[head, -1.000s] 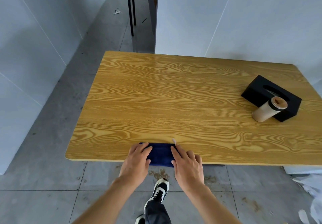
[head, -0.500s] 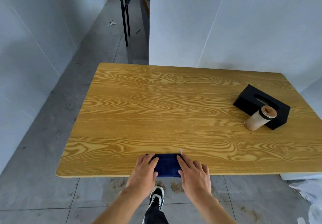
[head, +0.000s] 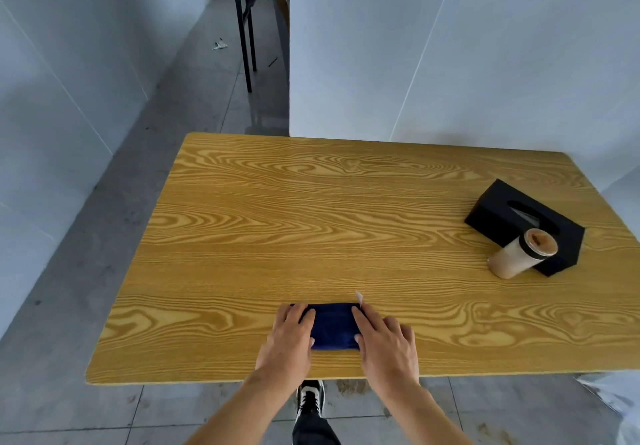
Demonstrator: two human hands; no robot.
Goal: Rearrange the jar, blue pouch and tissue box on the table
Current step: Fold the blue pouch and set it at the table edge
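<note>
A blue pouch (head: 334, 326) lies flat on the wooden table (head: 311, 219), a little in from the near edge. My left hand (head: 287, 339) covers its left end and my right hand (head: 384, 342) covers its right end, fingers laid over it. A small white tag (head: 359, 296) sticks up at the pouch's far right corner. At the right side of the table lies a black tissue box (head: 498, 209). A beige jar (head: 519, 257) with a dark-rimmed lid stands touching the box's near side.
White panel walls stand close behind and to the left of the table. A second table with black legs (head: 247, 39) is in the corridor at the back. My shoe (head: 310, 399) shows on the grey tiled floor below the near edge.
Both hands have slid the blue pouch away from the table's near edge, farther onto the top. The view has tilted upward. The jar and tissue box have not moved.
</note>
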